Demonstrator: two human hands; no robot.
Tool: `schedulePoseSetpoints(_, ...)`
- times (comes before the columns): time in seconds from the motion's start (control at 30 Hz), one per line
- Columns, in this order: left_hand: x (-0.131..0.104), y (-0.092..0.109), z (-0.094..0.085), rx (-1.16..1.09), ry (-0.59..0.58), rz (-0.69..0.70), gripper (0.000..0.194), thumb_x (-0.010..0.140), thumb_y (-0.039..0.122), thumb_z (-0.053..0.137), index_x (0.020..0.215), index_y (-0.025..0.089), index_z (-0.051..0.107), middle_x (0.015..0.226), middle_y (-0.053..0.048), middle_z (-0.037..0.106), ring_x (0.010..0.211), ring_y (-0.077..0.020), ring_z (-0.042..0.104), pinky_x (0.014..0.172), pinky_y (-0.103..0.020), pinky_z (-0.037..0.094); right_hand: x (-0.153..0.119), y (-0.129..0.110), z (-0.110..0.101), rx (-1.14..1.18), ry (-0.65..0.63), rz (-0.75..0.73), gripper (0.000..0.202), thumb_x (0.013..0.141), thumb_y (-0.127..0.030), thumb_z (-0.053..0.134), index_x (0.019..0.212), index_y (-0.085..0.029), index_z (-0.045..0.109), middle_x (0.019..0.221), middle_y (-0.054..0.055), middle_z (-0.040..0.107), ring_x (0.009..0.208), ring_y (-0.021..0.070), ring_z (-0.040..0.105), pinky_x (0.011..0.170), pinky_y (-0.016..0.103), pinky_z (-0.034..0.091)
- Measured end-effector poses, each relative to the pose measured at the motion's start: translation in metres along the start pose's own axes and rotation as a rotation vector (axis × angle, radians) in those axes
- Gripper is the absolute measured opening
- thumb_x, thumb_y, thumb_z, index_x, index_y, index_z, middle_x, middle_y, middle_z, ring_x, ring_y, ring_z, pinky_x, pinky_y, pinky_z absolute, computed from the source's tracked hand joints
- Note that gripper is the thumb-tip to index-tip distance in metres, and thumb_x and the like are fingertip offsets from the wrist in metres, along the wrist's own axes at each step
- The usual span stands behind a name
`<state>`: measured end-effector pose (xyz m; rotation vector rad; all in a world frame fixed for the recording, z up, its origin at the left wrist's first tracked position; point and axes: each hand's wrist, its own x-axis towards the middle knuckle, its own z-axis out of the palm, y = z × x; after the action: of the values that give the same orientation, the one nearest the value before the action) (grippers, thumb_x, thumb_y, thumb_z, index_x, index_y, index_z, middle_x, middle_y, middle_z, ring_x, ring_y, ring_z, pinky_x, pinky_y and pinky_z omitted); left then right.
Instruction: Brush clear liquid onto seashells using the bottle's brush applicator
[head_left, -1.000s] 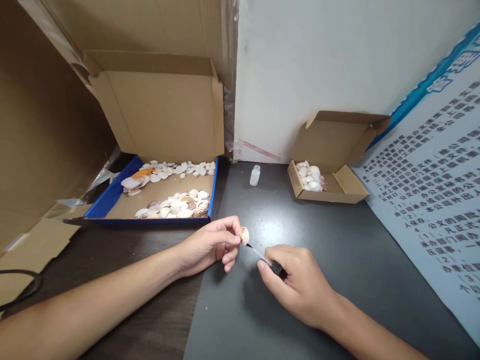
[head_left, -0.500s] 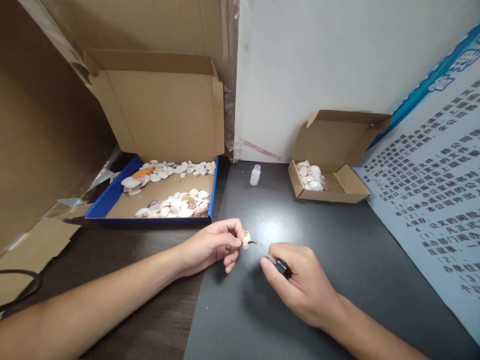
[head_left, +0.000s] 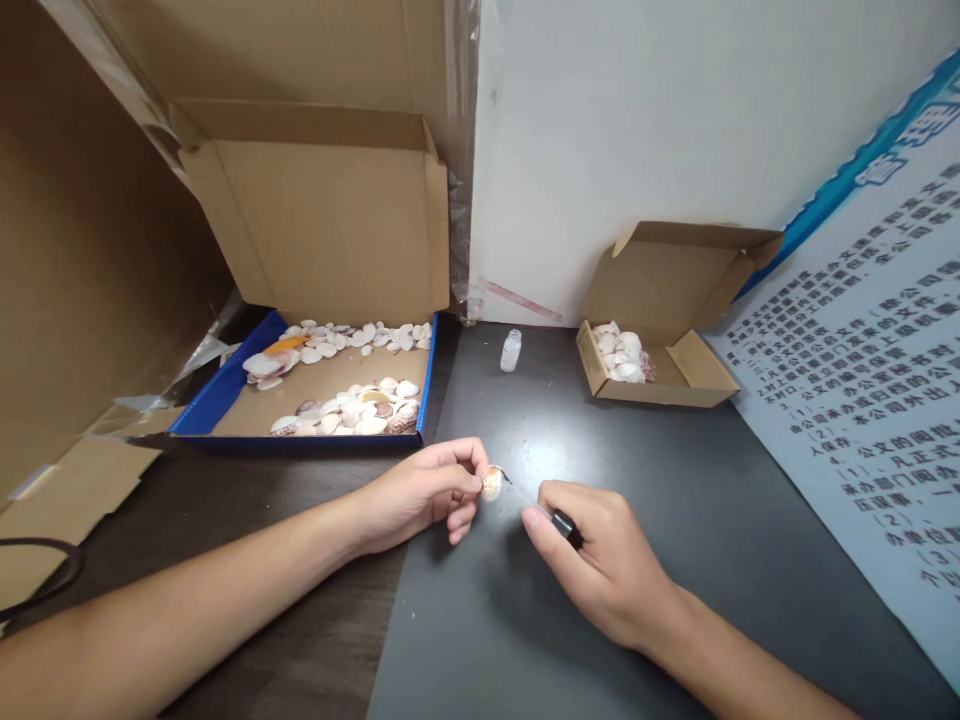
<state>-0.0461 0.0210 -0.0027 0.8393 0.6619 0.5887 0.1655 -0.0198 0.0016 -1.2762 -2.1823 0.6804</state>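
Between thumb and fingertips, my left hand [head_left: 431, 495] pinches a small whitish seashell [head_left: 492, 484] with a brownish-orange patch. My right hand [head_left: 600, 560] is closed around a cap brush [head_left: 564, 526], which has a black cap, a clear stem and a thin dark tip. That tip is at the shell's upper right edge; whether it touches I cannot tell. Beyond the hands, a small bottle [head_left: 511, 352] with whitish contents stands upright and uncapped on the dark grey mat [head_left: 450, 640].
On the left, an open blue-sided cardboard box [head_left: 247, 405] holds many seashells. A smaller open cardboard box [head_left: 660, 392] with white shells stands at the back right. A printed sheet [head_left: 847, 400] borders the right side, and a white panel [head_left: 600, 130] rises behind.
The seashell has turned a little in my left fingers, showing more of its pale face. The brush tip has shifted slightly up and right, from over the shell to its edge.
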Motion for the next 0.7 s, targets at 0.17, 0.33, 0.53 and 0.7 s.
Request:
schedulePoseSetpoints(0.17, 0.0001, -0.0001, -0.0002, 0.002, 0.006, -0.005, 0.01, 0.08, 0.015, 0.059, 0.077, 0.017, 0.05, 0.072, 0.003, 0.052, 0.047, -0.0055, 0.045, 0.048, -0.02, 0.042, 0.0003, -0.0005, 0.0006, 0.078, -0.056, -0.04, 0.035, 0.096, -0.036, 0.043, 0.066, -0.021, 0.033, 0.058, -0.004, 0.04, 0.052, 0.0105, 0.038, 0.054, 0.026, 0.026)
schedulePoseSetpoints(0.33, 0.0007, -0.0014, -0.0014, -0.005, 0.002, -0.002, 0.01, 0.08, 0.016, 0.059, 0.077, 0.017, 0.05, 0.071, 0.003, 0.052, 0.047, -0.0054, 0.044, 0.048, -0.021, 0.042, 0.0024, 0.0007, 0.0026, -0.037, 0.004, 0.027, 0.04, 0.092, -0.032, 0.046, 0.061, -0.021, 0.024, 0.052, -0.005, 0.032, 0.048, 0.0098, 0.031, 0.051, 0.027, 0.02)
schedulePoseSetpoints(0.53, 0.0007, -0.0007, -0.0006, -0.007, 0.006, -0.001, 0.01, 0.08, 0.016, 0.059, 0.077, 0.017, 0.05, 0.071, 0.004, 0.051, 0.047, -0.0052, 0.043, 0.048, -0.021, 0.041, -0.0002, -0.0003, 0.0013, 0.038, -0.014, -0.026, 0.035, 0.092, -0.031, 0.047, 0.064, -0.021, 0.028, 0.056, -0.006, 0.035, 0.05, 0.0098, 0.033, 0.051, 0.026, 0.024)
schedulePoseSetpoints(0.7, 0.0008, -0.001, -0.0015, -0.005, 0.0, -0.019, 0.011, 0.079, 0.017, 0.06, 0.078, 0.018, 0.049, 0.072, 0.003, 0.052, 0.047, -0.0054, 0.043, 0.048, -0.021, 0.04, -0.0004, 0.0006, 0.0007, 0.119, -0.043, -0.019, 0.029, 0.093, -0.033, 0.047, 0.069, -0.022, 0.035, 0.059, -0.006, 0.038, 0.051, 0.01, 0.035, 0.052, 0.024, 0.026)
